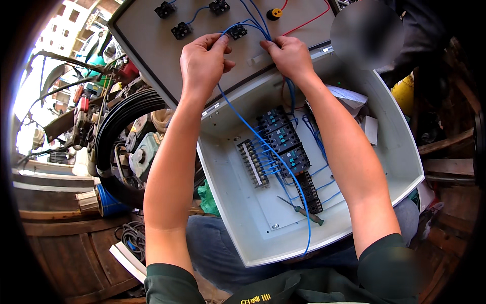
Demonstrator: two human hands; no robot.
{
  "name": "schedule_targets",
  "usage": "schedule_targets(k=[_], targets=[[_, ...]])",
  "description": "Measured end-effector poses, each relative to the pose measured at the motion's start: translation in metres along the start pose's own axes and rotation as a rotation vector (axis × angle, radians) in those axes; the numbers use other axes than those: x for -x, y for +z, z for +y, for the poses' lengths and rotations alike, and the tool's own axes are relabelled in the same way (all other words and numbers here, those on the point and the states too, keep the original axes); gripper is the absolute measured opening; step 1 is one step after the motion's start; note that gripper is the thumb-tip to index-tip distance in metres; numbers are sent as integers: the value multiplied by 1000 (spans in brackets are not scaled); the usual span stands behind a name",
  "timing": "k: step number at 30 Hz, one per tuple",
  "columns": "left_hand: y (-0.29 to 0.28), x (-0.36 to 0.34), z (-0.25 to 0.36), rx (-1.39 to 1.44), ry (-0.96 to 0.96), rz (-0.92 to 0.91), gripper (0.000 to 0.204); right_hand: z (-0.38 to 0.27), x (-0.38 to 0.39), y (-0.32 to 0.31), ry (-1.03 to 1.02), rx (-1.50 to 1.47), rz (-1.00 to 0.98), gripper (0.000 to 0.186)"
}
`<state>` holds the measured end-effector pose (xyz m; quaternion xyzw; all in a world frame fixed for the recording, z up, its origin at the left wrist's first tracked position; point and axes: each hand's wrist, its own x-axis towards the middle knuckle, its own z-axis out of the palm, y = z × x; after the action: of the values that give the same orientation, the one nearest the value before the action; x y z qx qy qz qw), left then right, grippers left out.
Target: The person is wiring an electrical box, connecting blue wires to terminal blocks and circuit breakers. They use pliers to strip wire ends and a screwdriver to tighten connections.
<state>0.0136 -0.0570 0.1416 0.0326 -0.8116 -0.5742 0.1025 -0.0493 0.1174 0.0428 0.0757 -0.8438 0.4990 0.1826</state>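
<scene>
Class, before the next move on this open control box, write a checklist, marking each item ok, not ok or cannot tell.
1. Lid open: ok, swung back from the box.
2. Left hand gripping: ok, pinching blue wire near a black switch block.
3. Right hand gripping: ok, closed on the blue bundle.
4. Tools out: not ok, a screwdriver lies inside.
5. Long blue wire clear of the black modules: not ok, it crosses over them.
6. Power off: cannot tell.

In the grey metal box (228,215), a slim terminal strip (253,163) lies left of black block-shaped contactors (283,139), a green-handled screwdriver (310,216) nearer. Beyond the box is the flat grey door (245,57), thin blue wires (266,35) across it.
</scene>
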Motion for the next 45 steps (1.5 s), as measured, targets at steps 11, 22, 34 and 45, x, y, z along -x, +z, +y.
schedule_targets(k=[11,22,34,45], targets=[[15,-21,-14,-489,336,403,24,-4,2,-3,110,-30,-72,47],[23,-17,-3,-799,382,337,25,5,-1,1,25,-15,5,41],[23,-19,10,-886,524,298,26,1,4,1,55,15,22,38],[38,-47,27,-1254,789,167,20,-5,7,-2,104,-25,6,38]])
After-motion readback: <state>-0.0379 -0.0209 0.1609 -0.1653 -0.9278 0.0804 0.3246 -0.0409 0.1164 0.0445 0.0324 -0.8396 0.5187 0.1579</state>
